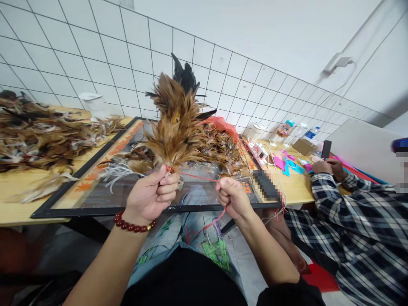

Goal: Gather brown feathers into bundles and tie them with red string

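Far left: heap of loose brown and black feathers with pale tufts (63, 136), spread on a pale yellow wooden table (19, 210). Behind it, a white round container (92, 104).

Left of centre: large black-framed clear panel (95, 211), orange patterning along its left border; on it, a loose cluster of thin white strands (119, 172).

Centre: one upright plume bundle of glossy brown feathers, black-tipped at the top (174, 123), held above the panel. Its base carries a red wrapping (168, 168). The left hand (156, 191) is closed in a fist around that base, thumb by the wrapping; dark red bead bracelet (134, 223) on the wrist.

Beyond the bundle, to its right: second pile of brown feathers (219, 151), a thin red plastic bag (219, 123) at its far side.

Right of centre: thin red string (199, 175), stretched nearly straight from the wrapping to the right hand (234, 193), which is closed, pinching it between thumb and forefinger; slack hangs below.

Step, as judged: binding the bundle's base. Another turn would call for a firm left grip and steady tension on the string.

Far right: a co-worker's black-and-white plaid sleeve (325, 187).
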`<action>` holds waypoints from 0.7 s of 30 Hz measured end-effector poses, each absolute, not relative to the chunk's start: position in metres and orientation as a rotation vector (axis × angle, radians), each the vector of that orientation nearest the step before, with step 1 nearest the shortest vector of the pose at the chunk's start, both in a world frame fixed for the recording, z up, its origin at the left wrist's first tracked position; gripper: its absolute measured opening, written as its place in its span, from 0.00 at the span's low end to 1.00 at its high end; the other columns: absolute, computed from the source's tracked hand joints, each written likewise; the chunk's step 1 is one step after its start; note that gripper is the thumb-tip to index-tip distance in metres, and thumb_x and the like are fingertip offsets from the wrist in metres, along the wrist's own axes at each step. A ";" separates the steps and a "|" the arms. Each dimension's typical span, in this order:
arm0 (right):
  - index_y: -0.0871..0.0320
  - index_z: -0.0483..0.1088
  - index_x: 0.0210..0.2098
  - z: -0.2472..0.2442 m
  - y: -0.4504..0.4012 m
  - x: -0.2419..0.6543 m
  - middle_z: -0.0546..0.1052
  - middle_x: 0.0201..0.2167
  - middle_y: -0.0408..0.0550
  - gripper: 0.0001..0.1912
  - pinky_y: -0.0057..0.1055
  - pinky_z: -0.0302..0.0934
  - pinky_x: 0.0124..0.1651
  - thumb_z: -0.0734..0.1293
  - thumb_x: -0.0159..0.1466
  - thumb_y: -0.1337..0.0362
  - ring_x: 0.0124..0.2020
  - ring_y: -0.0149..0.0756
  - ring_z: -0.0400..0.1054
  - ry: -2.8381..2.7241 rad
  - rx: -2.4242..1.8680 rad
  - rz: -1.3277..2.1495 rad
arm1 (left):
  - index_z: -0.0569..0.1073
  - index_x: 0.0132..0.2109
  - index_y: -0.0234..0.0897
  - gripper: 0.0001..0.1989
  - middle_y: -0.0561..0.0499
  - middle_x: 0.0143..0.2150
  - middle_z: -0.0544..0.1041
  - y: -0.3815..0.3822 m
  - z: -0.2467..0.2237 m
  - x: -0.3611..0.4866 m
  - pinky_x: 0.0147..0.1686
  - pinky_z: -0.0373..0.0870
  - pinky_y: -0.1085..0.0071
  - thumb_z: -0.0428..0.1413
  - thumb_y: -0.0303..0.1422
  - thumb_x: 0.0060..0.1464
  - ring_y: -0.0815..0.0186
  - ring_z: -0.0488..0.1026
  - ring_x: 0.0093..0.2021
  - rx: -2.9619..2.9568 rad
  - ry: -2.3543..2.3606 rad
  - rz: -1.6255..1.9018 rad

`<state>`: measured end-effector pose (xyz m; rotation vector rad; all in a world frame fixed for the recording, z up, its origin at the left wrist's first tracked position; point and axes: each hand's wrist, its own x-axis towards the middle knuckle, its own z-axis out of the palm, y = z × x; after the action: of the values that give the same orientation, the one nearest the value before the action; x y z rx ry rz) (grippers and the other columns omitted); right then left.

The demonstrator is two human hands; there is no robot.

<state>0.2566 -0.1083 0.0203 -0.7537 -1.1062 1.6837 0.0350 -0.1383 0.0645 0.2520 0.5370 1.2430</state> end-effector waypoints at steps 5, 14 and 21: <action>0.60 0.69 0.23 0.012 -0.106 0.264 0.48 0.11 0.28 0.20 0.21 0.32 0.15 0.76 0.50 0.50 0.12 0.17 0.34 -1.107 -0.813 1.660 | 0.64 0.40 0.32 0.13 0.60 0.21 0.56 -0.132 0.055 0.025 0.10 0.46 0.85 0.37 0.28 0.69 0.79 0.53 0.13 0.141 0.436 1.244; 0.59 0.71 0.27 0.010 -0.105 0.276 0.51 0.12 0.30 0.20 0.22 0.35 0.16 0.72 0.55 0.47 0.13 0.20 0.37 -1.244 -0.900 1.500 | 0.61 0.31 0.36 0.14 0.58 0.23 0.62 -0.111 0.031 0.047 0.15 0.48 0.84 0.60 0.32 0.56 0.79 0.53 0.17 0.623 0.691 1.366; 0.58 0.76 0.38 0.054 -0.133 0.248 0.76 0.28 0.45 0.12 0.27 0.59 0.36 0.62 0.68 0.60 0.28 0.30 0.67 -2.046 -0.836 0.858 | 0.66 0.32 0.38 0.11 0.56 0.24 0.66 -0.096 -0.006 0.056 0.18 0.53 0.80 0.62 0.33 0.51 0.74 0.59 0.20 0.935 1.015 1.507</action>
<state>0.2479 -0.1330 0.0535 -0.8356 -2.0461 0.8580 0.0563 -0.0957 -0.0060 0.9352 1.0150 1.5070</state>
